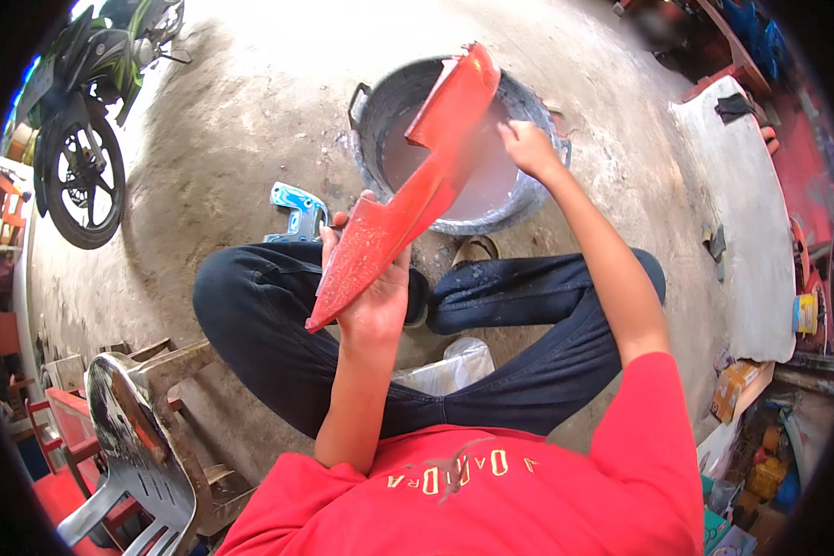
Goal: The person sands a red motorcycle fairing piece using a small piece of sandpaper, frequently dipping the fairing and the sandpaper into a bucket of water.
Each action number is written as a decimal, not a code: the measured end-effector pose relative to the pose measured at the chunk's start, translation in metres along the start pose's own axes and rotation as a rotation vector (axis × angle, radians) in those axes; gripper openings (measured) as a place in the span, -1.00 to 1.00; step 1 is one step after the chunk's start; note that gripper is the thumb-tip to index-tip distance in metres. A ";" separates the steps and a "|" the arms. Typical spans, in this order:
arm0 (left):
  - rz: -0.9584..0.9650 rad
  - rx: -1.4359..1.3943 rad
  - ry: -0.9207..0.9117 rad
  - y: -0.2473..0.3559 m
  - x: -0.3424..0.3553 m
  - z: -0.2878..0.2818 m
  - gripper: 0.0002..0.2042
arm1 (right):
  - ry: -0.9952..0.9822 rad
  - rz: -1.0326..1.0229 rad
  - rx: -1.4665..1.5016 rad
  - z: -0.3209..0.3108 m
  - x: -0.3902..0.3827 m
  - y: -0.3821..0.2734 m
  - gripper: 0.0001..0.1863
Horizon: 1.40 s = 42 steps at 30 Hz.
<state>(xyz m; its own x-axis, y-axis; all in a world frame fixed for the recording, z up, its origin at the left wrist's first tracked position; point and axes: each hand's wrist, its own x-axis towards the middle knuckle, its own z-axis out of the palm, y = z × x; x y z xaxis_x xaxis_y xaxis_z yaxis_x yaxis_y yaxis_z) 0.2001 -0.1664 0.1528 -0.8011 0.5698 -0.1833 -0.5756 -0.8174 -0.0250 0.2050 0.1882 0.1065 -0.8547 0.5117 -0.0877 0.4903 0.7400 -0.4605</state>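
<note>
1. Red shirt (491,482) is nearest, below the red panel (408,199).
2. Left hand (371,287) grips the panel's lower end; right hand (526,146), fingers curled, presses its upper part.
3. Panel hangs over the basin (380,116) of cloudy water.
4. Being wet, it could slip into the basin.

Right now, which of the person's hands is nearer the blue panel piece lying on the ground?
Left. The left hand grips the lower end of the red panel just beside the blue piece. The right hand is farther off, over the metal basin.
</note>
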 end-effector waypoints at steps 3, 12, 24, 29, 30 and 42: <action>0.003 -0.001 0.018 0.001 0.001 -0.001 -0.63 | -0.180 0.062 0.013 0.048 0.018 0.048 -0.63; -0.019 -0.048 0.055 0.011 -0.002 0.001 -0.66 | -0.519 0.170 0.500 0.201 0.061 0.120 -0.64; -0.021 0.001 0.111 0.008 -0.006 0.018 -0.65 | -0.280 -0.135 0.131 0.282 0.042 0.111 -0.51; -0.032 0.006 0.110 0.008 -0.006 0.020 -0.66 | -0.228 0.147 -0.043 0.274 0.044 0.109 -0.55; -0.030 0.015 0.110 0.008 -0.006 0.020 -0.66 | -0.238 0.059 -0.083 0.270 0.045 0.110 -0.57; -0.030 -0.021 0.018 0.003 -0.004 0.012 -0.65 | 0.001 0.282 -0.164 0.086 0.071 0.095 -0.71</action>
<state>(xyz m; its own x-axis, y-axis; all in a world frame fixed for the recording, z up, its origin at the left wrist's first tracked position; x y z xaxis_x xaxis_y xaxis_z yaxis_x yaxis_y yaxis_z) 0.1997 -0.1705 0.1648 -0.7807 0.5922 -0.1993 -0.5952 -0.8019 -0.0512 0.1762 0.2567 -0.0194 -0.6814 0.7067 -0.1906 0.7285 0.6297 -0.2697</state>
